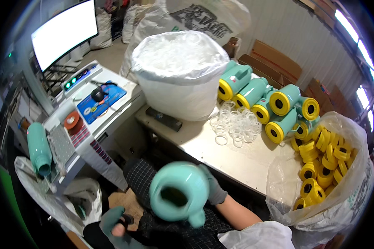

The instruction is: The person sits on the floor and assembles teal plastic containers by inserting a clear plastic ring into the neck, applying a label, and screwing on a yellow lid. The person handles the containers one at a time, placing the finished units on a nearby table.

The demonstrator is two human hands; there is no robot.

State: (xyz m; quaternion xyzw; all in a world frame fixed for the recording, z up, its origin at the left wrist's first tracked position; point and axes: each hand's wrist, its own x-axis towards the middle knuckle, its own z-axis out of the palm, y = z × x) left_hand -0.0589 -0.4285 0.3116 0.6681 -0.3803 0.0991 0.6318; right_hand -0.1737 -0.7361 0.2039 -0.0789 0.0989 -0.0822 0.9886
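A glossy teal plastic jug (160, 178) hangs over my lap, its round dark opening facing up toward me and a handle stub at its lower right. My right hand (215, 189), in a grey glove, grips the jug from its far right side; most of its fingers are hidden behind it. To the left of the jug, apart from it, my left hand (112, 222) is curled in a grey-green glove with a bare fingertip showing. Something small and dark lies at its fingers, too unclear to name.
A white sack (174, 91) of clear rings stands on the table (245, 166). Loose clear rings (237, 124) lie beside teal jugs with yellow bases (280, 103). A plastic bag (282, 182) holds yellow caps. Leftward are a monitor (64, 33), a mouse (97, 94) and another teal jug (38, 145).
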